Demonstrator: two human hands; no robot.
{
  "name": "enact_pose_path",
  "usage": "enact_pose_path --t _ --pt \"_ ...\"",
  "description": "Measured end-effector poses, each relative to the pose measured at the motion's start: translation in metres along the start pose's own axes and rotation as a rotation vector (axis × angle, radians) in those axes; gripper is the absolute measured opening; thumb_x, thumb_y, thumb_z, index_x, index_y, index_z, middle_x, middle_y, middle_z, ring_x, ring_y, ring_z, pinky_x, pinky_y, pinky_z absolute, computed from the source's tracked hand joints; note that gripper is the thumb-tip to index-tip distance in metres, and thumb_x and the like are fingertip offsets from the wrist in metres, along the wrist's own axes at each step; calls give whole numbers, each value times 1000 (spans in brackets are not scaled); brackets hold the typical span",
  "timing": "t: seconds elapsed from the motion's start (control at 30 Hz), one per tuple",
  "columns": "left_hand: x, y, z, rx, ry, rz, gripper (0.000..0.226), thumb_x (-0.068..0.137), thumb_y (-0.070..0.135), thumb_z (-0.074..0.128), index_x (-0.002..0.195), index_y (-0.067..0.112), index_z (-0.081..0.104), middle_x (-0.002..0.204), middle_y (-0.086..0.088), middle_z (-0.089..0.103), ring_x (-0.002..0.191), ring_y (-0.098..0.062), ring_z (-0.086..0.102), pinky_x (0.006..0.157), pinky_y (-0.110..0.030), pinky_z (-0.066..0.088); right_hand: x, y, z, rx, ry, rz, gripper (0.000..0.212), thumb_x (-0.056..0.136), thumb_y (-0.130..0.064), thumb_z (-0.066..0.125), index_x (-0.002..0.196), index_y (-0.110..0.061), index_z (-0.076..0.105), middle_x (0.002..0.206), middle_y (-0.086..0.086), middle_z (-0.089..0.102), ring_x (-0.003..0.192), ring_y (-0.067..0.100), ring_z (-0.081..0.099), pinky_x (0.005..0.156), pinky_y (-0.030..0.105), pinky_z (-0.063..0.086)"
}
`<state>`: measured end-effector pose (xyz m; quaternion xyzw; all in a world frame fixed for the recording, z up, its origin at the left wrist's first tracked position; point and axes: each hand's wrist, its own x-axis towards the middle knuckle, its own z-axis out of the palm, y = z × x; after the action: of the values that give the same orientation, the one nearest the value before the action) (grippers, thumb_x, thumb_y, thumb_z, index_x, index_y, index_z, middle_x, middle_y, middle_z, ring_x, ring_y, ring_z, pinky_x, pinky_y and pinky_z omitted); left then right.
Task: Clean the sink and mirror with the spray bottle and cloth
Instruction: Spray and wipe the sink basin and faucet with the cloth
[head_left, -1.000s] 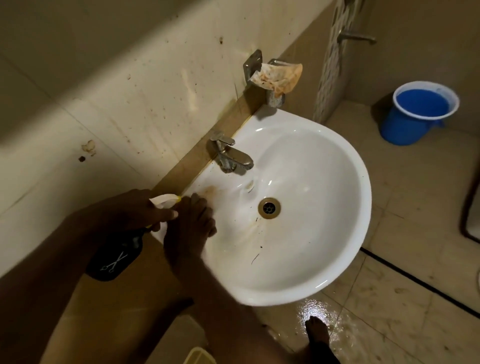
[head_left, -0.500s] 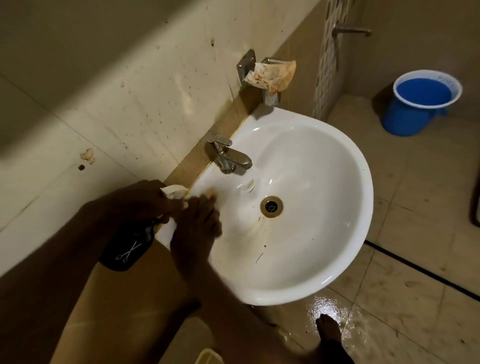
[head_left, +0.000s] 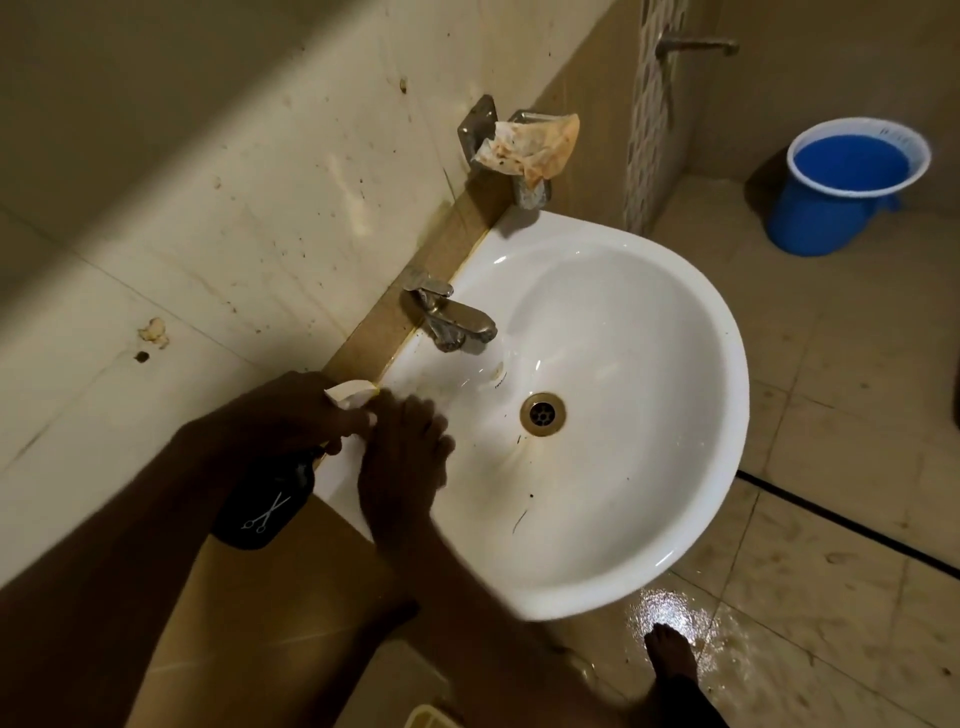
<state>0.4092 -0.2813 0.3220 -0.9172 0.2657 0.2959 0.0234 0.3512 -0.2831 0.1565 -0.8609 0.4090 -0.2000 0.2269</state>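
Note:
A black spray bottle (head_left: 265, 512) with a white scissors mark and a white spray head hangs at the left rim of the white sink (head_left: 727, 415). My left hand (head_left: 280, 415) grips the bottle around its neck and spray head. Over the basin's edge, my right hand (head_left: 400, 467) has its fingertips closed on the white nozzle tip. A stained orange and white cloth (head_left: 535, 145) lies on a metal wall holder above the sink. Brown streaks run around the drain (head_left: 543, 413). No mirror is in view.
A metal faucet (head_left: 452, 317) stands at the sink's back edge, just beyond my hands. A blue bucket (head_left: 831, 208) full of water stands on the floor at the far right, below a wall tap (head_left: 696, 44). The floor tiles under the sink are wet (head_left: 670, 608), beside a bare foot (head_left: 670, 654).
Both hands stay together at the nozzle and have shifted slightly toward the faucet. The view has moved a little; nothing else has moved.

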Motion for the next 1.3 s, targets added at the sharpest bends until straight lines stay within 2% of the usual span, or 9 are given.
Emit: enact_pose_path --t 0.17,0.4,0.57,0.7,0.87,0.97,1.07,1.13,1.3 --pt "13 19 -2 -11 -14 -16 25 82 33 71 72 12 62 65 -4 67 60 -16 65 61 -26 51 -44 8 2 117 -70 2 61 71 -44 76 120 -14 57 108 13 63 88 30 63 66 39 54" --pt "7 39 -8 -2 142 56 30 87 29 65 99 1 63 88 -12 68 73 -20 62 58 -21 43 25 -12 3 276 -58 88 51 80 -21 72 126 -13 52 114 11 58 98 27 55 79 33 49" --pt "0 34 -8 42 136 -39 47 88 31 64 124 2 54 112 -19 64 92 -28 60 85 -38 50 -57 -4 -16 248 -141 -230 50 88 -26 51 135 -8 44 130 22 49 113 40 51 87 47 50" --pt "-2 25 0 42 104 -44 43 88 34 64 118 3 58 94 -9 63 79 -20 57 64 -26 44 3 0 -3 310 -17 -125 31 88 -18 63 118 -12 58 110 11 58 94 25 59 80 33 51" --pt "-6 14 7 3 111 -90 50 85 37 66 122 4 56 95 -12 66 81 -24 60 80 -35 50 92 29 0 164 109 85 19 86 -26 70 101 -15 64 91 5 61 73 17 61 61 26 48" --pt "-6 8 6 5 119 -86 46 85 37 67 117 4 59 98 -15 67 88 -29 63 82 -37 51 63 13 -10 243 129 173 30 89 -28 64 113 -12 58 94 7 61 76 19 61 62 27 52" --pt "-2 8 5 27 119 -62 34 85 34 67 102 5 63 84 -9 63 90 -29 65 78 -33 47 17 -7 -3 347 9 15 41 88 -14 64 123 -11 41 101 13 60 78 26 61 63 32 56" --pt "-1 12 5 33 125 -62 36 84 35 68 103 4 64 80 -6 62 87 -28 65 77 -32 46 22 1 2 340 -5 -54 35 90 -15 59 122 -13 46 98 10 59 75 24 60 62 30 54" --pt "-5 20 8 7 122 -27 45 87 35 65 120 5 58 81 -5 62 75 -19 59 78 -33 47 82 47 -14 309 112 185 29 84 -14 62 112 -14 61 93 12 55 76 29 57 60 33 43"
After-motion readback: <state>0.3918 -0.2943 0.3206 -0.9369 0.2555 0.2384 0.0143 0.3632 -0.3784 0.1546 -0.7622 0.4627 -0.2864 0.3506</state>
